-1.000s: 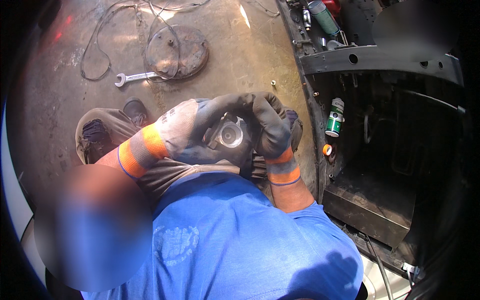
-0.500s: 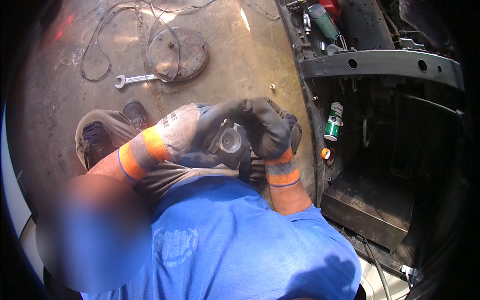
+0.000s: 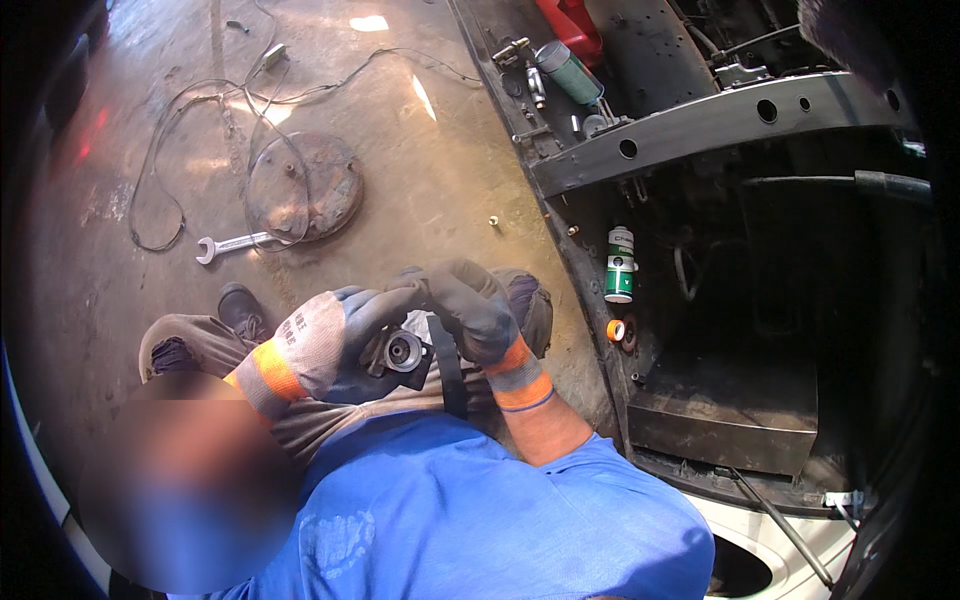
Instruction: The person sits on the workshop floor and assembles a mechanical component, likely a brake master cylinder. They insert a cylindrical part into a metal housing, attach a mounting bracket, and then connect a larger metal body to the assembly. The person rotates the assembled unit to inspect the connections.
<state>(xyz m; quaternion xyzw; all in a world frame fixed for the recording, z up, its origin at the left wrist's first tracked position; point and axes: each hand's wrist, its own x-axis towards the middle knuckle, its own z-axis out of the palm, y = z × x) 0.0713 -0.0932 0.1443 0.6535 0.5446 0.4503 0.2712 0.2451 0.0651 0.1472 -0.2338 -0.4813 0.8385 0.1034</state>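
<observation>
In the head view, the left hand has the metal part gripped above the lap, round mouth tipped upward, probably so the wearer can look straight in. Here's the right hand, fingers bent, meeting the left at its tips; whether it pinches anything, I can't tell. Below hangs a dark strip, top end covered, and the part's underside is hidden.

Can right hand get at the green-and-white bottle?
Likely yes: the bottle is to the right of the right hand, with nothing covering it. The right knee sits between in the picture, but seems low; depth is unclear.
</observation>
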